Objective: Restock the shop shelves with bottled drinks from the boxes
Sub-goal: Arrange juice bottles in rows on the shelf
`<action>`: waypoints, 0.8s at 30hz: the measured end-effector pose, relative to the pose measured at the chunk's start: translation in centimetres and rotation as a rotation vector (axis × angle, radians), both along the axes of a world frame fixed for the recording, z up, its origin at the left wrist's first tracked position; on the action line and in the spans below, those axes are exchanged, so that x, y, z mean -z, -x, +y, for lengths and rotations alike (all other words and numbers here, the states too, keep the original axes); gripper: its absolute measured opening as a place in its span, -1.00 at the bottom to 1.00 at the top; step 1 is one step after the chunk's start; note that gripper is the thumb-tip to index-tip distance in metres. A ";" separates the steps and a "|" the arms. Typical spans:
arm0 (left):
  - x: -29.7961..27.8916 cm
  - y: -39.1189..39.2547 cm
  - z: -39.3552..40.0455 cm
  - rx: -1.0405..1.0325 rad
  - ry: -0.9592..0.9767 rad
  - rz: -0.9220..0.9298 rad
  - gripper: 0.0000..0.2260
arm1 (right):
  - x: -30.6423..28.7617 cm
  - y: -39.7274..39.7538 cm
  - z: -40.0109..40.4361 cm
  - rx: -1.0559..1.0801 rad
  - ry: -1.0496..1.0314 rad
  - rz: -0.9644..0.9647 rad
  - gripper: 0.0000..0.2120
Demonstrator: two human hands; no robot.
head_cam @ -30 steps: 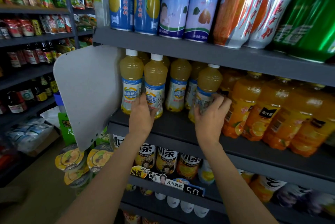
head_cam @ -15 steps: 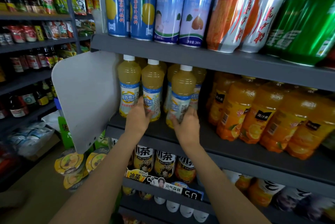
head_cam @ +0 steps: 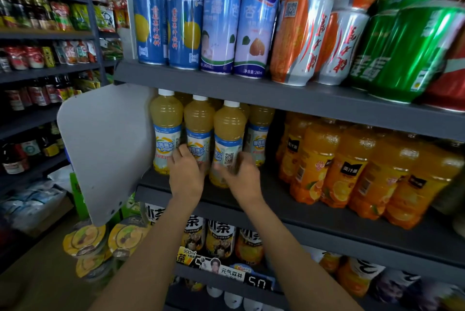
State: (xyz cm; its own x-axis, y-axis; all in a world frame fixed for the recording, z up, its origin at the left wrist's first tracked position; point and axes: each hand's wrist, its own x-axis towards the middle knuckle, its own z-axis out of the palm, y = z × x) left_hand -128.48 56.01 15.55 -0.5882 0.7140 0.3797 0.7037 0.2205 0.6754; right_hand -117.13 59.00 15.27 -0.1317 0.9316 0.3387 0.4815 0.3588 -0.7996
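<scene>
Head view: one camera only.
Left hand [head_cam: 185, 177]: your fingers curl on the middle pale-juice bottle [head_cam: 198, 134], steadying it.
Right hand [head_cam: 243, 177]: blurred, loosely cupping the front-right bottle [head_cam: 228, 139] low down; grip unclear.
Location: mid shelf [head_cam: 314, 212], left end.
Risk: a low push could tip it onto the orange bottles [head_cam: 352, 172].
</scene>
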 end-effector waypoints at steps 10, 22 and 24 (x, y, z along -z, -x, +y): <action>1.2 -3.2 -1.1 0.253 -0.306 0.051 -0.54 | -0.9 -2.6 7.7 0.111 0.147 0.065 -0.40; 1.5 -3.3 0.0 0.219 -0.186 0.082 -0.50 | 1.4 -5.2 0.5 0.329 -0.207 -0.179 -0.56; 1.4 -3.3 0.0 0.224 -0.177 0.059 -0.50 | 1.7 -6.0 -0.2 0.318 -0.200 -0.152 -0.54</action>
